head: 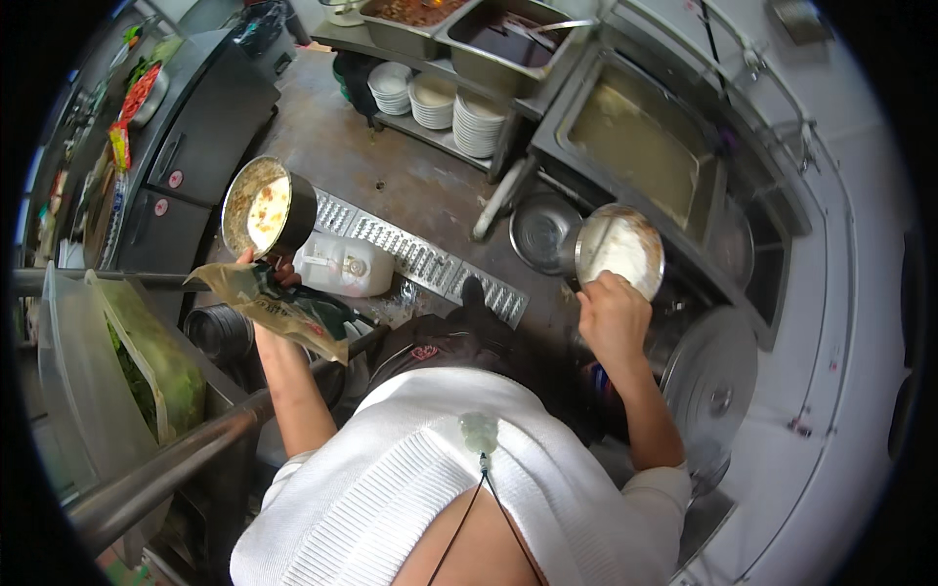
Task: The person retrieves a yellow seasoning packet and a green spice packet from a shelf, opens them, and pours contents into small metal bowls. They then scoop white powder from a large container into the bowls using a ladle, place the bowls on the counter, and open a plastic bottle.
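My left hand [287, 275] grips the near side of a deep round metal pot [304, 212], tilted so its inside shows. Brownish residue coats its wall, and a pale, flecked mass lies inside. A printed, crumpled plastic packet [282, 304] lies across that hand and wrist, hiding most of the fingers; I cannot tell if it is also held. My right hand [617, 311] is closed at the near rim of a round metal bowl [586, 245]. White stuff [623, 256] and orange-brown smears show in this bowl; whether the stuff is powder or paste is unclear.
A sink basin of cloudy liquid [630, 139] stands at the right, with a metal basin [544, 231] below it. Stacked plates [476, 124] sit under food trays [509, 44]. On the floor are a plastic jug [344, 264] and a drain grate [399, 245]. A metal rail [176, 454] runs left.
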`<move>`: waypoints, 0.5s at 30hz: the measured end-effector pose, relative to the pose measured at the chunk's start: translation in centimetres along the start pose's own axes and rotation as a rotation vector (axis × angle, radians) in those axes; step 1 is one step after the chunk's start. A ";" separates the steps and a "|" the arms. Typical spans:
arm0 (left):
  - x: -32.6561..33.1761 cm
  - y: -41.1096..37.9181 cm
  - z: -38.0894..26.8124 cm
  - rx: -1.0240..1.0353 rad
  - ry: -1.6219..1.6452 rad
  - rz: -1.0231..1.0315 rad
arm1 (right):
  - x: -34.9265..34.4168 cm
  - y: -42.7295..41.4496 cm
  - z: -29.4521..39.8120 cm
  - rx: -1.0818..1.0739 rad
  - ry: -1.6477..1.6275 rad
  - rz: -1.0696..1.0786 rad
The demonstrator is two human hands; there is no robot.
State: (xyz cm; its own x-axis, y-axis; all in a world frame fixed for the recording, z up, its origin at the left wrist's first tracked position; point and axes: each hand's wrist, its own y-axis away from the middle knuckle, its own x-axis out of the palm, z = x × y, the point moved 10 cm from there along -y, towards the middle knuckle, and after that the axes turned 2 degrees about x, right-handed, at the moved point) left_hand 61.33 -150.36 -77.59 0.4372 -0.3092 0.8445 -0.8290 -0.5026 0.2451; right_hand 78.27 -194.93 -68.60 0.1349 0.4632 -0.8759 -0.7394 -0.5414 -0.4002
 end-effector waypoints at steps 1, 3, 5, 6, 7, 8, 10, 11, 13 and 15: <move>-0.1 0.7 -0.1 0.036 0.021 -0.001 | 0.9 -1.3 0.3 -0.098 -0.019 0.017; -0.6 1.2 -0.2 0.107 -0.053 -0.006 | 3.4 -3.3 0.2 -0.283 -0.059 0.027; -4.0 1.8 -2.2 0.244 -0.177 -0.126 | 5.0 -6.1 0.4 -0.396 -0.122 0.022; -5.1 2.1 -1.9 0.306 -0.122 -0.252 | 5.4 -7.4 0.6 -0.452 -0.128 0.034; -5.9 2.1 -1.4 0.365 -0.079 -0.370 | 5.7 -8.8 0.6 -0.491 -0.130 0.042; -1.4 2.1 0.1 0.378 -0.090 -0.284 | 5.8 -9.8 0.5 -0.517 -0.136 0.050; -0.9 1.7 -0.5 0.438 -0.110 -0.335 | 6.2 -13.1 1.5 -0.592 -0.147 0.055; -2.4 3.5 -0.5 0.456 -0.095 -0.335 | 6.9 -13.3 3.0 -0.647 -0.170 0.073; -5.0 6.2 0.1 0.538 -0.054 -0.421 | 7.9 -14.3 6.0 -0.758 -0.210 0.070; -7.0 8.2 3.2 0.548 -0.001 -0.501 | 8.1 -14.4 7.0 -0.842 -0.222 0.115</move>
State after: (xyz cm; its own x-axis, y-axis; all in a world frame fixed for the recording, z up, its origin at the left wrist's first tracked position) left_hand 52.59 -154.85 -83.06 0.7181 0.0619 0.6932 -0.2378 -0.9143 0.3279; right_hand 85.38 -178.44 -68.08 -0.1062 0.4526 -0.8854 0.0036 -0.8902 -0.4555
